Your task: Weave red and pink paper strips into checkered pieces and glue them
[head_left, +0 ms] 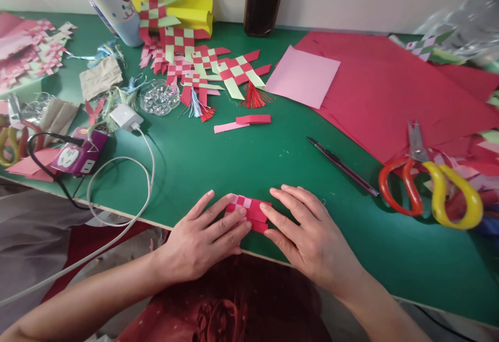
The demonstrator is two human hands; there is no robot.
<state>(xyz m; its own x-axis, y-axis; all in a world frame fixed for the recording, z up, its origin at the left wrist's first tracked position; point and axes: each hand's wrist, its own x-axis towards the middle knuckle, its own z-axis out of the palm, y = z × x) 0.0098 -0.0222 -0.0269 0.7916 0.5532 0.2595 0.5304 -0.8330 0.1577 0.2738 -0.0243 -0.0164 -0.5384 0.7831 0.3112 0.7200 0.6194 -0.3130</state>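
Nearest us, the table edge [268,259] runs at six o'clock of the small red-and-pink woven paper [255,211], which lies flat between our hands. Being so close to that edge, it might slip into our lap if a pull toward us went too far.

Our left hand [198,240] lies palm down at eight o'clock, fingers extended over the weave; lifting them all at once could let the checks spread. Our right hand [312,240] is open at four o'clock, thumb and index tip apart, touching or nearly touching the paper's right end. We cannot tell how firmly either presses; a hard tug there would probably crease or tear the strips.

At two o'clock the cutter [343,168] points away from us; a careless sweep could meet its tip. At ten o'clock the white cable [150,175] loops near our left forearm and might snag. Farther off, at twelve, a pink strip [230,128] and a red strip [259,119] lie loose, easily brushed aside.
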